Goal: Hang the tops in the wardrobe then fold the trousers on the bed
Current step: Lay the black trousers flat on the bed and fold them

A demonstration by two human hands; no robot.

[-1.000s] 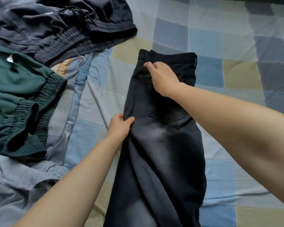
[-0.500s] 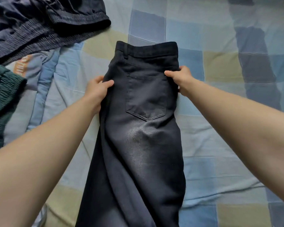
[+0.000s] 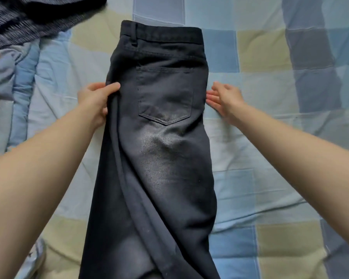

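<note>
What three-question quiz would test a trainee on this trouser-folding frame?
1. True or false: the right hand grips the black trousers.
2. Which hand holds the trousers' edge? A) left hand B) right hand C) neither
3. Fill in: the trousers' waistband points ____ from the person, over the patchwork bedspread.

Key:
1. False: its fingers are straight and sit beside the right edge, gripping nothing.
2. A: its thumb lies over the left edge beside the back pocket.
3. Away.
</note>
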